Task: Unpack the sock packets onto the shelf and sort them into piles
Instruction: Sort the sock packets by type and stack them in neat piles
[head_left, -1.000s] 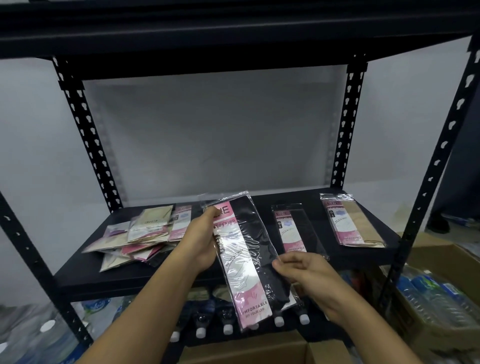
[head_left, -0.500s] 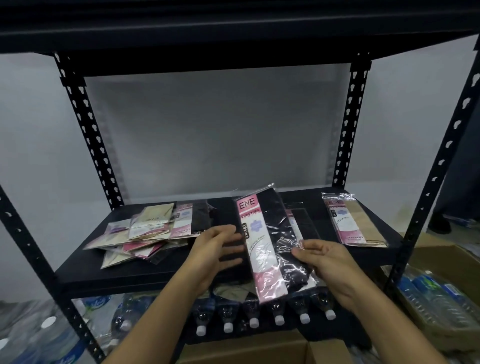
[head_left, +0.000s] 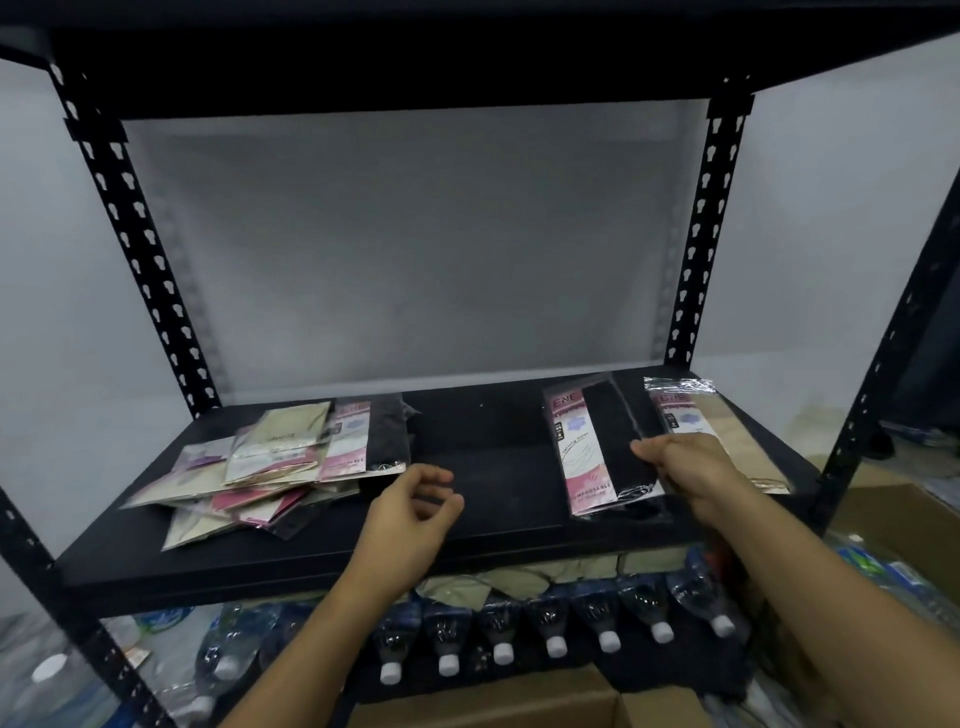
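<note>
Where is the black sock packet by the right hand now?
Head view: the black sock packet lies flat on the right half of the shelf, just left of the beige sock packet, with the right hand pinching its right edge.

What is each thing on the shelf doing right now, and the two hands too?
Black sock packet, lying flat on the shelf, right edge held.
Right hand, pinching the black sock packet's edge.
Left hand, loosely curled, holding nothing.
Beige sock packet, flat, partly hidden by the right hand.
Mixed pile, messy, packets overlapping.
Water bottles, lying down below, caps on.
</note>
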